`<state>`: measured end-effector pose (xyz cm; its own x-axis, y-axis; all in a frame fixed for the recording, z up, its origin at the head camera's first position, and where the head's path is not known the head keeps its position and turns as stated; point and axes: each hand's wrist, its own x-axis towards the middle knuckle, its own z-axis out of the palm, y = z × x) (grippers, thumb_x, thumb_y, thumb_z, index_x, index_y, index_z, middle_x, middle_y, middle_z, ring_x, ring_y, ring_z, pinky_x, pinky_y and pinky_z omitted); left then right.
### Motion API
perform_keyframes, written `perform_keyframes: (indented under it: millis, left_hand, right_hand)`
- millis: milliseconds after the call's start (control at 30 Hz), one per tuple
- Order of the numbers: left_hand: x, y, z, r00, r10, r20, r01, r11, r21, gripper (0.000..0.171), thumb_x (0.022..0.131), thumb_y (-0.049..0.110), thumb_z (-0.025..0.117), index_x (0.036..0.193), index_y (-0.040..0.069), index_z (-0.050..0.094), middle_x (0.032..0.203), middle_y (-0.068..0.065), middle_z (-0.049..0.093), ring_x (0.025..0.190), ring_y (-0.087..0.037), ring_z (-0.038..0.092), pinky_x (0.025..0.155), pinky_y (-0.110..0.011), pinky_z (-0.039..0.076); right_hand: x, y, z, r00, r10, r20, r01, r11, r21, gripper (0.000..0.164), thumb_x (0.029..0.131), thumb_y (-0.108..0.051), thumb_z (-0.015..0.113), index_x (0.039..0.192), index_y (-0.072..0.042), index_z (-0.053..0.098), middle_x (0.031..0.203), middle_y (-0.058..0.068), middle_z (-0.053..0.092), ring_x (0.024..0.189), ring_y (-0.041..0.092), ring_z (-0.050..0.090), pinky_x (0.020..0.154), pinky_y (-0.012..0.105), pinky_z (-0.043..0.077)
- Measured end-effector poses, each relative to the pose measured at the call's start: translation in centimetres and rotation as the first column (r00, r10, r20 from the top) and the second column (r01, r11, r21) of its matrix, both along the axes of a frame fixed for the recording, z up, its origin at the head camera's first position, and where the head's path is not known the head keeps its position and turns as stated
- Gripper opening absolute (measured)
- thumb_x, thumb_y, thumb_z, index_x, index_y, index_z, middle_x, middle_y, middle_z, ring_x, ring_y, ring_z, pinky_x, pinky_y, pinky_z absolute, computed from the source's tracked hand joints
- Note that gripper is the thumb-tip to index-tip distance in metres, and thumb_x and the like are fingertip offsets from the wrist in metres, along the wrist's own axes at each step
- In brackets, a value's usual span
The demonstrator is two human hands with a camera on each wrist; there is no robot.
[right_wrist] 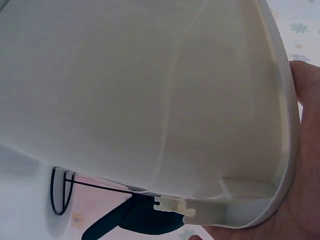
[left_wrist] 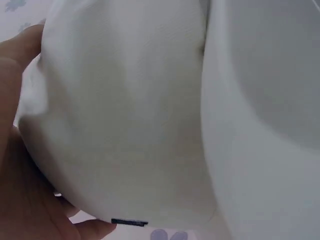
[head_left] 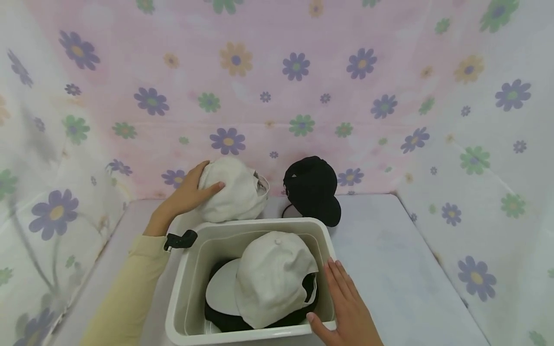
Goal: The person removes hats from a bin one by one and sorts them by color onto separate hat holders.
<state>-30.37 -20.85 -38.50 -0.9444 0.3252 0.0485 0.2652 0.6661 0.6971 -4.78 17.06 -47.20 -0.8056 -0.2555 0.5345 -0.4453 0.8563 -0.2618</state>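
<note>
My left hand point(head_left: 190, 192) grips a white cap point(head_left: 229, 187) behind the bin, its thumb on the near side and its fingers at the far left. In the left wrist view that cap's smooth crown point(left_wrist: 125, 100) fills the middle, with a small dark tag at its lower edge. Straight fingers of my right hand point(head_left: 348, 302) lie along the right outer wall of the off-white plastic bin point(head_left: 330, 245), the thumb by its near corner. Inside the bin, a second white cap point(head_left: 277, 278) sits on a black cap point(head_left: 218, 317), which is mostly hidden.
Another black cap point(head_left: 309, 187) stands behind the bin, its brim toward the right. A pale table point(head_left: 381, 259) carries everything. Flower-patterned cloth point(head_left: 268, 62) hangs at the back and both sides. A black strap mount point(head_left: 182, 239) is on the left wrist.
</note>
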Motion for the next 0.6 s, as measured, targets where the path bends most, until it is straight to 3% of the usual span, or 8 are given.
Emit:
perform_keyframes:
  millis: [167,333,600]
  left_hand:
    - [0.3,-1.5,-0.1,0.998,-0.026,0.065,0.018,0.994,0.107,0.082,0.107,0.054,0.039,0.165,0.011,0.0,0.17,-0.02,0.0,0.154,-0.047,0.007,0.118,-0.07,0.016]
    - [0.4,-3.3,-0.8,0.99,-0.033,0.137,0.004,0.979,0.206,0.074,0.109,0.055,0.021,0.165,0.01,0.001,0.17,-0.02,0.0,0.155,-0.045,0.005,0.119,-0.069,0.012]
    - [1.0,-5.9,-4.0,0.961,-0.062,0.271,0.005,0.979,0.205,0.079,0.109,0.056,0.011,0.161,-0.002,0.001,0.166,-0.033,0.0,0.151,-0.056,0.002,0.116,-0.075,0.005]
  right_hand:
    - [-0.1,-0.2,0.1,1.0,0.002,0.004,-0.002,1.0,-0.001,0.088,0.087,-0.049,0.074,0.15,0.004,0.045,0.153,0.021,0.048,0.155,0.013,0.019,0.122,0.013,0.005]
    - [-0.1,-0.3,0.2,1.0,-0.002,0.031,0.002,1.0,-0.009,0.089,0.084,-0.045,0.077,0.151,0.003,0.044,0.156,0.019,0.046,0.155,0.012,0.018,0.121,0.011,0.004]
    - [0.1,0.0,0.2,0.998,0.02,0.052,-0.019,1.0,-0.021,0.09,0.086,-0.046,0.076,0.152,0.003,0.041,0.156,0.02,0.044,0.155,0.017,0.02,0.12,0.01,0.005]
